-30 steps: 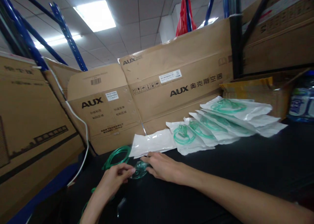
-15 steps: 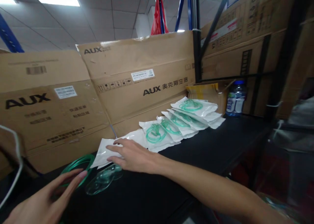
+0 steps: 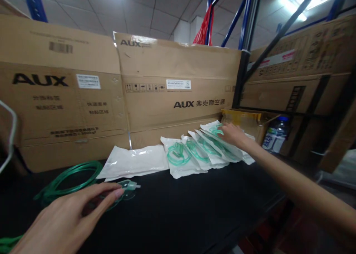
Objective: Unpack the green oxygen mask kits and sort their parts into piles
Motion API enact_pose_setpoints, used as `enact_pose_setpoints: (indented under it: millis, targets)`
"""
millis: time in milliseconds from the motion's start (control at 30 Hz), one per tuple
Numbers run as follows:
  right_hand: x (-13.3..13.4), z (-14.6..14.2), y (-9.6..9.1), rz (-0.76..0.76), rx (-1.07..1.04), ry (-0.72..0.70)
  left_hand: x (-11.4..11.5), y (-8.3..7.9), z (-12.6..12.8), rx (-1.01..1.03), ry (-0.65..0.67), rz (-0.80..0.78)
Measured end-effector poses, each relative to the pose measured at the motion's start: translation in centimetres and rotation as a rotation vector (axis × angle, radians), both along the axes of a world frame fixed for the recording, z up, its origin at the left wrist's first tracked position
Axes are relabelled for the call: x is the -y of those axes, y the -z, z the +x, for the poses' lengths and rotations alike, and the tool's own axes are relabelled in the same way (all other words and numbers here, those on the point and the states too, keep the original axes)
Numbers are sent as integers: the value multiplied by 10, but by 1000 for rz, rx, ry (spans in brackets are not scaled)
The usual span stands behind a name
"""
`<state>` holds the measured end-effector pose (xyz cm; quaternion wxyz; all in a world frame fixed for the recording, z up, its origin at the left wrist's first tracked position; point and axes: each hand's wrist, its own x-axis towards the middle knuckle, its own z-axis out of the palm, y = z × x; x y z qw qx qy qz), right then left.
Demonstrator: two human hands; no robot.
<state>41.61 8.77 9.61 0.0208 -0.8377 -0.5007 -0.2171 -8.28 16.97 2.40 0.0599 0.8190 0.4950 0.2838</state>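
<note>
Right hand (image 3: 233, 134), 2 o'clock, grip released, flat on top pouch (image 3: 213, 129); left hand (image 3: 69, 213), 7 o'clock, grip released, fingertips on clear mask (image 3: 130, 186). Lifting pouch needs edge pinch.

I see a black tabletop (image 3: 194, 217), matt and smooth. The white plastic pouches (image 3: 133, 163) are thin, crinkled and softly glossy. The green tubing (image 3: 69, 172) is smooth, shiny, translucent plastic. The mask (image 3: 128, 189) is clear, glossy plastic. The brown cardboard boxes (image 3: 178, 61) look matt and papery, with smooth white paper labels (image 3: 178, 84). The water bottle (image 3: 274, 139) is clear plastic. The shelf posts (image 3: 251, 9) are blue-painted metal.
</note>
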Motion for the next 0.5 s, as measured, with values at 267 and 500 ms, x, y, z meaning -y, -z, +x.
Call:
enact_pose_setpoints:
  millis: [267, 500]
  targets:
    - [-11, 13, 21, -156, 89, 66, 15, -22, 19, 14, 52, -85]
    - [-22, 15, 14, -84, 102, 44, 18, -4, 24, 105, 100, -49]
